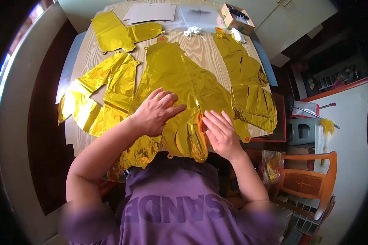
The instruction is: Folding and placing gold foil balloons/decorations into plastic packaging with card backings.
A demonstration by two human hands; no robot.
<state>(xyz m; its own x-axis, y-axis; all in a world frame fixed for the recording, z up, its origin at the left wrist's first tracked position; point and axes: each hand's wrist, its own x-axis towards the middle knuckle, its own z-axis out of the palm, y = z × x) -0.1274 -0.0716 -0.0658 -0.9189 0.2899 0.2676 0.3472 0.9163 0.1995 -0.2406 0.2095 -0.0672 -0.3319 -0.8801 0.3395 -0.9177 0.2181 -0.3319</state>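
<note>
A large flat gold foil balloon (167, 67), uninflated, is spread over the middle of the table, its near end creased at the table edge. My left hand (155, 114), a ring on one finger, rests on its centre with bent fingers and the thumb apart. On the right, my right hand (223, 136) lies flat along a fold, fingers stretched out. No grip on the foil shows in either hand. Left of them lies a crinkled gold foil balloon (120, 81) with an opening through it. Another gold foil balloon (247, 73) covers the right side.
A flat gold balloon (110, 32) lies at the far left. Along the back are grey sheets (149, 13), clear plastic bags (198, 18), white ribbon (192, 31) and a cardboard box (235, 19). A wooden chair (308, 179) stands at the right, a plastic bag (272, 165) beside it.
</note>
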